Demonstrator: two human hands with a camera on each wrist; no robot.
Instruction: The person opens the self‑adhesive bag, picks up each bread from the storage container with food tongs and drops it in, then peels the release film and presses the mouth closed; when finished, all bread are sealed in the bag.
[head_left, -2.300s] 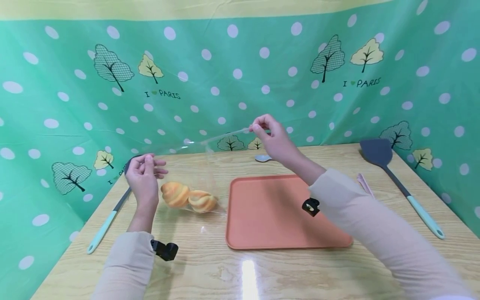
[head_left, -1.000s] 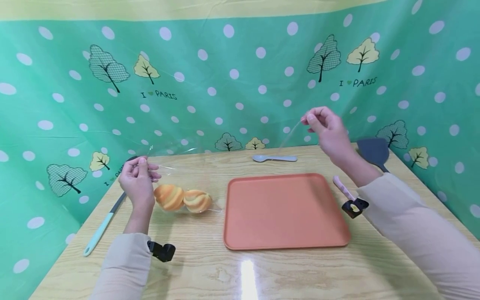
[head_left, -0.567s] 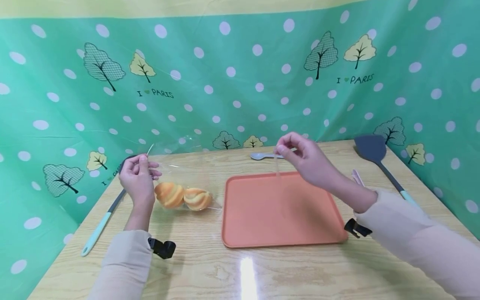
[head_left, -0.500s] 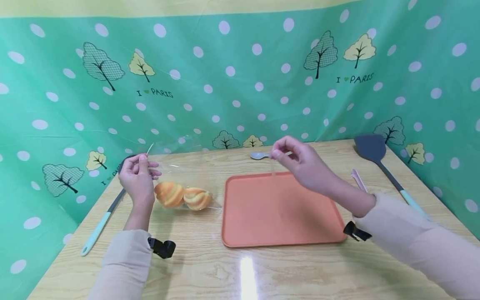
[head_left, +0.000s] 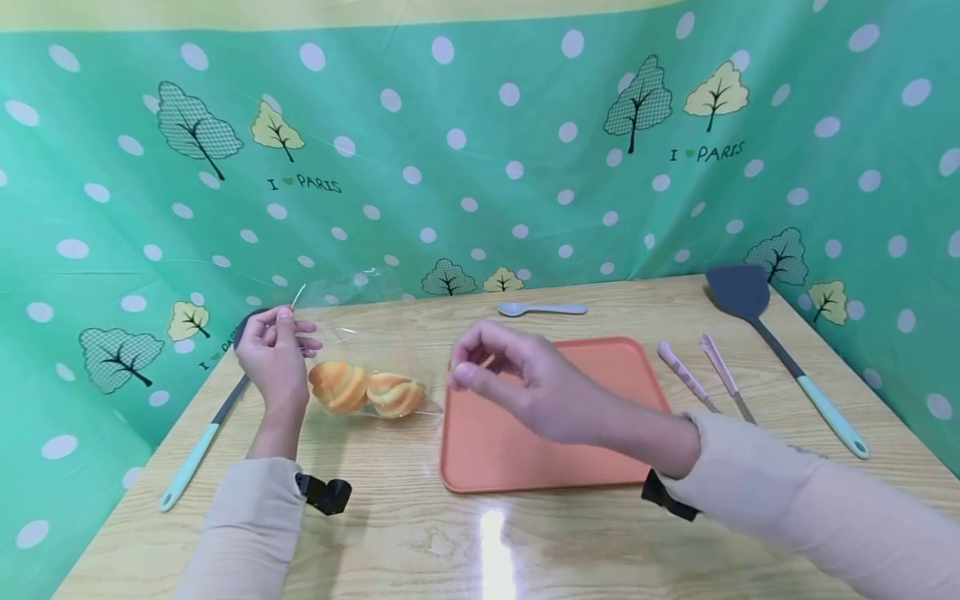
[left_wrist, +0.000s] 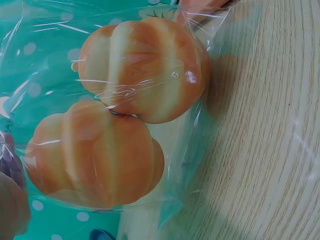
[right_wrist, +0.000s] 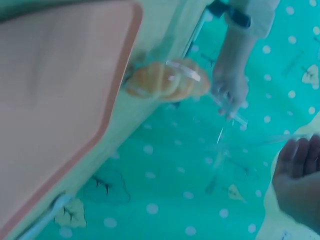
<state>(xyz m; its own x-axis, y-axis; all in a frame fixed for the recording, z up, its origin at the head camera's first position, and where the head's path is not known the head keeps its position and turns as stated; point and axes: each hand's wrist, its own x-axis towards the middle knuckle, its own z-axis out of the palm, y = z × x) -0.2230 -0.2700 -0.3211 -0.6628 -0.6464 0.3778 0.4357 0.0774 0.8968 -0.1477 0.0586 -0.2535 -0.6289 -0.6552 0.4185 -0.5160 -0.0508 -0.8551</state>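
Note:
My left hand (head_left: 277,358) pinches the upper edge of a clear plastic bag (head_left: 375,333) at the left of the table. Two golden striped bread rolls (head_left: 367,390) lie at the bag's bottom; the left wrist view shows the two rolls (left_wrist: 135,70) close through the film. A thin end of film sticks up above the left fingertips. My right hand (head_left: 517,379) is over the left part of the orange tray (head_left: 540,467), thumb and fingertips together. In the right wrist view, a thin clear strip (right_wrist: 265,141) trails from the fingers of the right hand (right_wrist: 300,180).
A grey spoon (head_left: 543,308) lies behind the tray. To its right are two pink-handled utensils (head_left: 686,375) and a dark turner with a mint handle (head_left: 828,412). Another mint-handled utensil (head_left: 187,467) lies at the left, its dark head partly behind my left hand.
My right hand drew a clear strip off the bag's top to the right, then came back left and down over the tray. The left hand has stayed nearly still with the bag.

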